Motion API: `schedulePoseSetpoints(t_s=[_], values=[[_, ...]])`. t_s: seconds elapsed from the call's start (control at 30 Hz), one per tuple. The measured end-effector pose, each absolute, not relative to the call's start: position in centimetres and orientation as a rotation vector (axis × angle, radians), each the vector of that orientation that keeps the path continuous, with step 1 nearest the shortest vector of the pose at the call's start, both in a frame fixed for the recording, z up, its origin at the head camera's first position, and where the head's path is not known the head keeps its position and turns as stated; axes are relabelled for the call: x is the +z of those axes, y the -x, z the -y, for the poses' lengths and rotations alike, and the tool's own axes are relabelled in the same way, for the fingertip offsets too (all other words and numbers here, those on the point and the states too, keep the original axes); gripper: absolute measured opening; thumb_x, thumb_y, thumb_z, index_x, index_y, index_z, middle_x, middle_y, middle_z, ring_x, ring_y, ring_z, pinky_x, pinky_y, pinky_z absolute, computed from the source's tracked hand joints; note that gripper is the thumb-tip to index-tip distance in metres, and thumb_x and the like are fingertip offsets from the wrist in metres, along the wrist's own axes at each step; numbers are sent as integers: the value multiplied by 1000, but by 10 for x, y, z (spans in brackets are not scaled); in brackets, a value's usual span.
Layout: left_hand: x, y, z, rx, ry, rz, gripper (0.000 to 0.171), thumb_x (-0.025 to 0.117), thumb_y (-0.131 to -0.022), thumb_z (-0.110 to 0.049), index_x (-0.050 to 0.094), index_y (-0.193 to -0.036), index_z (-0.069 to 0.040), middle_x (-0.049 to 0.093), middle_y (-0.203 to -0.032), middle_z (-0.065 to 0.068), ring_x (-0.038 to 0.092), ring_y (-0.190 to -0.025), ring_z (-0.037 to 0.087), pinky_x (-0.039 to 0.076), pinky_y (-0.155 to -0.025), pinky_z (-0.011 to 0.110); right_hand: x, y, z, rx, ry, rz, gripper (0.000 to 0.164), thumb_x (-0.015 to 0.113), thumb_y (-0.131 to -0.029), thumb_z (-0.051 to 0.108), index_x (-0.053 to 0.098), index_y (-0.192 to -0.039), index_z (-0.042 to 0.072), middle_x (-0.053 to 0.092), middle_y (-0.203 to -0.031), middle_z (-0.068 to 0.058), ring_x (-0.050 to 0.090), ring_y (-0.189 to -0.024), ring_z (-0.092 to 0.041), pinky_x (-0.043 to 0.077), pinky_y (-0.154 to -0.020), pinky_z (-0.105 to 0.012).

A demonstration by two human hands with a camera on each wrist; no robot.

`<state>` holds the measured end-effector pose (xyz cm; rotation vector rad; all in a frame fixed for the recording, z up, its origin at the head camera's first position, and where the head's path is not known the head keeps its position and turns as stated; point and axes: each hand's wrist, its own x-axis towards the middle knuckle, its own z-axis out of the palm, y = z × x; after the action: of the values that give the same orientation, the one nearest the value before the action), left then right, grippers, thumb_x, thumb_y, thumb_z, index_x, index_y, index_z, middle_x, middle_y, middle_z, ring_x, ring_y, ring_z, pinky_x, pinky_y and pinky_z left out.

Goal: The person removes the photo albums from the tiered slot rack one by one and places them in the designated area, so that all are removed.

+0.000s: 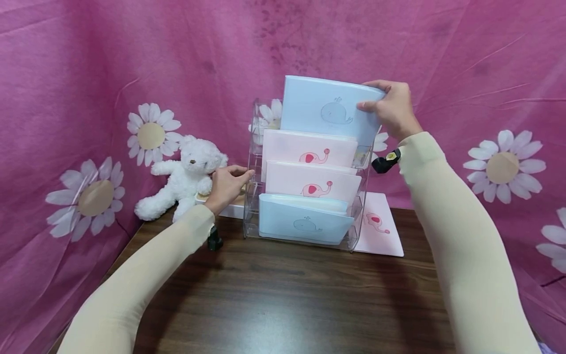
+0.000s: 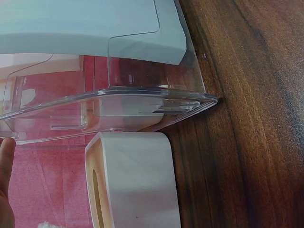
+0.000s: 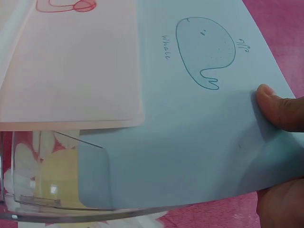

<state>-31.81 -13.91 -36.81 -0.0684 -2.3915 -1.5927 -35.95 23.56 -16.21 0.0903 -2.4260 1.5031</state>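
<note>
My right hand (image 1: 393, 108) pinches the right edge of a pale blue booklet (image 1: 305, 103) with a whale drawing. Its thumb (image 3: 278, 111) lies on the cover in the right wrist view. The booklet stands in the rear tier of a clear plastic rack (image 1: 254, 142), its lower part behind a pink elephant booklet (image 1: 287, 147). A second pink booklet (image 1: 287, 177) and another blue whale booklet (image 1: 278, 216) fill the tiers in front. At the rack's left side, my left hand (image 1: 227, 187) grips the edge with its fingertips; only a finger (image 2: 5, 159) shows in the left wrist view.
A pink elephant booklet (image 1: 382, 231) lies on the wooden table (image 1: 283, 295), right of the rack. On the left sit a white teddy bear (image 1: 190, 167) and a white tissue box (image 2: 137, 175) close beside the rack. Pink flowered cloth (image 1: 212, 59) hangs behind.
</note>
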Motion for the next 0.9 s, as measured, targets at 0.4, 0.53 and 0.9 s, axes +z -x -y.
schedulePoseSetpoints(t_s=[0.4, 0.53, 0.9], values=[[-369, 319, 141, -1605, 47, 2396, 32, 76, -90, -41, 79, -108, -14, 78, -100, 9, 74, -85, 20, 61, -67, 32, -150, 352, -244, 1607, -111, 2250, 48, 82, -82, 2, 72, -126, 17, 70, -110, 1, 65, -94, -15, 58, -70, -19], [-368, 319, 141, -1638, 42, 2390, 34, 76, -90, -40, 78, -109, -13, 78, -102, 10, 75, -87, 22, 63, -73, 40, -148, 349, -247, 1668, -81, 2187, 47, 82, -81, 0, 74, -124, 17, 70, -111, 1, 66, -94, -15, 60, -76, -22], [-368, 318, 141, -1675, 45, 2381, 34, 76, -90, -40, 78, -110, -13, 78, -103, 11, 75, -88, 24, 63, -72, 42, -160, 340, -266, 1895, 5, 1962, 46, 83, -78, -4, 76, -120, 15, 69, -114, -1, 65, -95, -15, 59, -66, -20]])
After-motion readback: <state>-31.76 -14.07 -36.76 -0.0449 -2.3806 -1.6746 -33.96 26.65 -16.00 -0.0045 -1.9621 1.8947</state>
